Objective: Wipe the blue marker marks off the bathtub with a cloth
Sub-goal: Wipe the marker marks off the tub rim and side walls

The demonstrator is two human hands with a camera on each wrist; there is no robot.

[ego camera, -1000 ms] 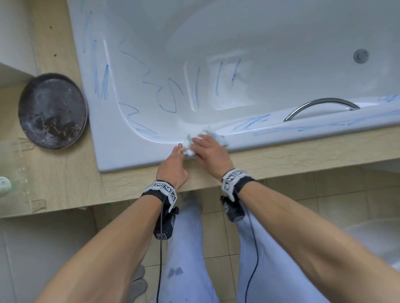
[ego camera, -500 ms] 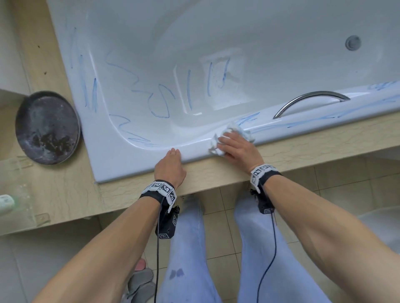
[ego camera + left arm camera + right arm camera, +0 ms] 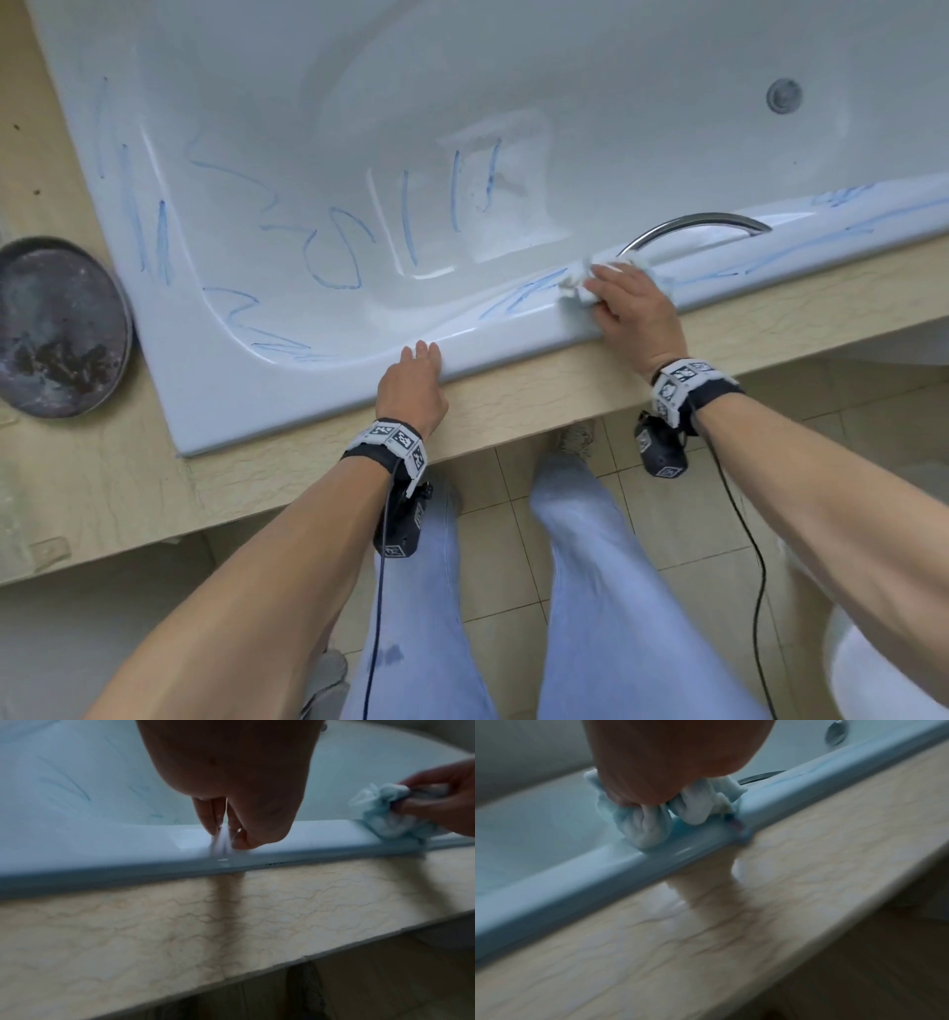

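A white bathtub carries blue marker marks on its inner wall and along its near rim. My right hand grips a bunched white cloth and presses it on the near rim, just left of the chrome handle. In the right wrist view the cloth is tinted blue and bulges out under the palm. My left hand rests flat on the rim with straight fingers, holding nothing. From the left wrist view the cloth shows at the right.
A beige marbled ledge runs along the tub's front. A round dark metal lid lies on the ledge at the left. The drain sits on the far right of the tub. More blue strokes cross the rim beyond the handle.
My right hand has slid the cloth rightward along the rim, away from the left hand, up to the handle's left end. The left hand stays on the rim.
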